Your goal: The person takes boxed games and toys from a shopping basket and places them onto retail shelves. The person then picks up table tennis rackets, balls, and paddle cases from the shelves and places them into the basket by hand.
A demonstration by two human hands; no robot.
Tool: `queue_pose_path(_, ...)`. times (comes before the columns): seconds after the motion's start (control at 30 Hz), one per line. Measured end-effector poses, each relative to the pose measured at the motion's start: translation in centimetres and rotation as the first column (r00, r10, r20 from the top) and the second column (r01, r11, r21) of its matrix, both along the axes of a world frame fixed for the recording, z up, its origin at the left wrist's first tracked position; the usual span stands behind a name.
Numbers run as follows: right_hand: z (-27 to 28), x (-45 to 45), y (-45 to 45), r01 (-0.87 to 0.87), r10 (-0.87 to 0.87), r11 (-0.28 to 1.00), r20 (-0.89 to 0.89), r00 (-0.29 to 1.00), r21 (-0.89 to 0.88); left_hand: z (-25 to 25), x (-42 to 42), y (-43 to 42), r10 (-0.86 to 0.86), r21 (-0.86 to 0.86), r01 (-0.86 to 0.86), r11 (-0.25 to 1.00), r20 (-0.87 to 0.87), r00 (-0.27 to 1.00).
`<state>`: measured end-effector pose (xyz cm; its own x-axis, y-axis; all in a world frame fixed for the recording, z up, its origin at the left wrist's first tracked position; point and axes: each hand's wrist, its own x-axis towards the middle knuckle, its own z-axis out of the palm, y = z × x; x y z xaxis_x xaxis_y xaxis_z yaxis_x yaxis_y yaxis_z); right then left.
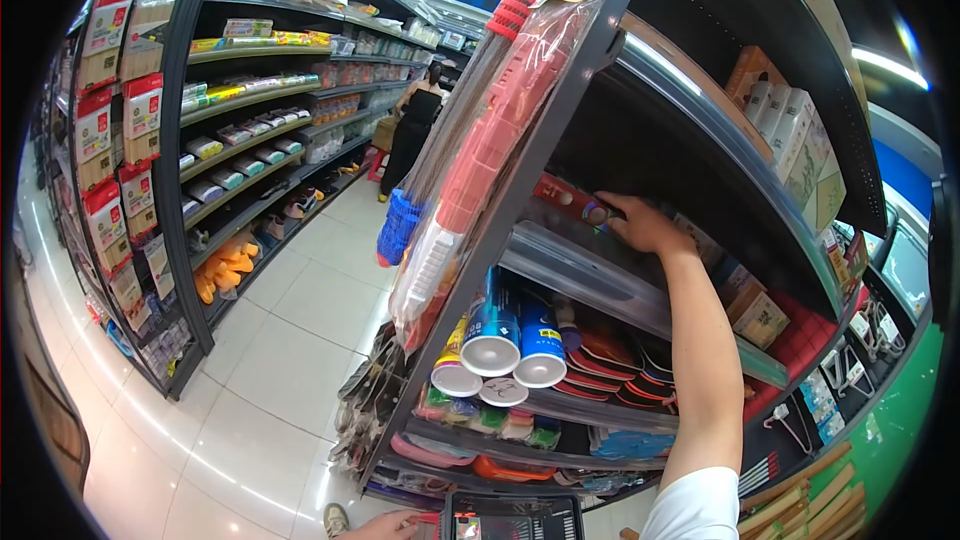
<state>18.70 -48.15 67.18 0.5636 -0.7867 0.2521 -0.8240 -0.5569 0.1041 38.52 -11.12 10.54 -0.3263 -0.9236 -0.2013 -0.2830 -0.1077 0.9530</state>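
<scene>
Box [565, 197], red, likely light and stiff, best held by its ends, sits right of frame centre at the right hand's [645, 225] half-bent fingers, the left hand [383, 527] curling, bottom middle, by the basket [530, 512], both grips hard to tell.

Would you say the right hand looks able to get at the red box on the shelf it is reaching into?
Probably yes: the right hand is right at the red box, its fingers over or beside the near end, and nothing visible blocks the way from the shelf's open front.
</scene>
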Motion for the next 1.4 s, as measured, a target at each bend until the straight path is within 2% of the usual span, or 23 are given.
queue_pose_path(0.13,-0.2,0.3,0.0,-0.069,0.069,0.997,0.009,0.998,-0.028,0.7,0.0,0.4,-0.004,-0.034,0.006,0.999,0.059,0.998)
queue_pose_path(0.33,-0.5,0.3,-0.8,-0.084,0.084,0.995,0.004,0.996,-0.059,-1.6,-0.6,0.7,0.010,-0.165,0.003,0.986,0.075,0.997)
queue_pose_path(0.37,-0.5,0.1,-1.0,-0.083,0.084,0.995,0.002,0.997,-0.058,-1.7,-0.6,0.9,0.016,-0.141,-0.006,0.990,0.071,0.997)
queue_pose_path(0.47,-0.8,0.0,-1.1,-0.071,0.073,0.991,0.014,0.997,-0.115,-1.1,-0.9,1.2,0.027,-0.104,-0.019,0.994,0.069,0.997)
queue_pose_path(0.6,-0.5,-0.7,-0.1,-0.142,0.204,0.930,0.155,0.967,-0.340,-3.8,-1.0,0.8,0.034,-0.165,-0.020,0.986,0.088,0.996)
queue_pose_path(0.63,-0.2,-0.8,1.4,-0.150,0.265,0.902,0.244,0.933,-0.405,-4.5,-1.2,1.3,0.034,-0.182,-0.017,0.983,0.091,0.995)
queue_pose_path(0.67,-0.1,-0.8,4.4,-0.222,0.420,0.835,0.322,0.849,-0.504,-3.6,-1.3,1.4,0.048,-0.167,-0.031,0.985,0.103,0.994)
queue_pose_path(0.73,-1.3,-1.5,10.6,-0.218,0.469,0.868,0.589,0.658,-0.447,-3.6,-1.3,1.6,0.051,-0.103,-0.039,0.994,0.116,0.992)
queue_pose_path(0.77,-2.7,-2.4,12.4,-0.290,0.546,0.835,0.644,0.536,-0.467,-3.4,-1.5,1.6,0.052,-0.079,-0.042,0.996,0.125,0.991)
queue_pose_path(0.8,-4.4,-3.2,15.6,-0.305,0.485,0.873,0.737,0.470,-0.381,-2.8,-1.5,1.7,0.050,-0.051,-0.043,0.998,0.138,0.989)
queue_pose_path(0.87,-9.3,-6.8,19.4,-0.373,0.482,0.871,0.703,0.523,-0.321,0.0,-1.8,1.6,0.030,0.035,-0.036,0.999,0.171,0.985)
queue_pose_path(0.93,-15.4,-9.5,23.1,-0.350,0.291,0.932,0.772,0.565,-0.094,-0.5,-2.0,1.8,0.048,-0.011,-0.047,0.999,0.130,0.990)
queue_pose_path(1.0,-23.9,-12.5,24.7,-0.286,-0.041,0.932,0.850,0.525,0.222,0.4,-2.4,1.8,0.042,0.016,-0.045,0.999,0.179,0.983)
queue_pose_path(1.07,-34.6,-14.6,25.7,-0.215,-0.433,0.832,0.841,0.324,0.511,-0.5,-2.6,2.3,0.040,0.014,-0.043,0.999,0.152,0.988)
queue_pose_path(1.13,-46.7,-16.7,27.3,-0.077,-0.620,0.745,0.731,0.283,0.662,0.0,-3.0,2.7,0.015,0.088,-0.030,0.996,0.158,0.987)
queue_pose_path(1.2,-58.3,-18.4,30.4,0.026,-0.701,0.673,0.626,0.342,0.739,-0.8,-3.0,2.9,-0.012,0.106,-0.006,0.994,0.167,0.986)
queue_pose_path(1.27,-64.0,-18.6,33.0,0.176,-0.831,0.463,0.356,0.428,0.869,-0.8,-3.1,3.0,-0.048,0.091,0.030,0.995,0.206,0.977)
queue_pose_path(1.33,-69.7,-18.4,34.9,0.287,-0.871,0.370,0.223,0.437,0.884,0.0,-3.4,3.0,-0.078,0.062,0.065,0.996,0.236,0.969)
queue_pose_path(1.4,-72.7,-17.8,36.2,0.369,-0.888,0.316,0.136,0.439,0.874,1.2,-3.7,2.9,-0.093,0.096,0.071,0.993,0.251,0.964)
